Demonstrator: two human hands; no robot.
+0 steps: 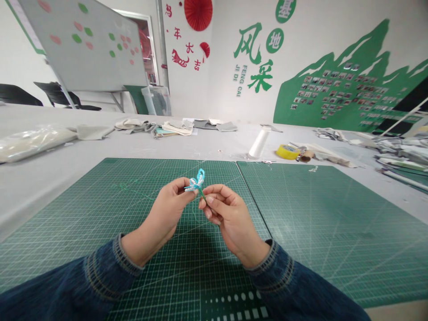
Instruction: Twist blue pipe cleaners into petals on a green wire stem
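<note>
A small handmade flower (pixel 197 182) with light blue looped petals, whitish inside, is held up over the green cutting mat (pixel 150 176). My left hand (pixel 170 211) is closed, its thumb and index finger pinching the petals from the left. With thumb and fingers, my right hand (pixel 230 214) grips the thin green stem (pixel 202 195), which slants down to the right. The stem's lower end is hidden among the right fingers. Both hands are off the mat, close together but apart from each other.
A second green mat (pixel 321 214) lies to the right. Behind the mats stand a white thread cone (pixel 260 142) and a yellow tape roll (pixel 288 152). Cloth scraps (pixel 179 127) lie farther back, a plastic-wrapped bundle (pixel 33 141) at left, more cloth (pixel 406 154) at right.
</note>
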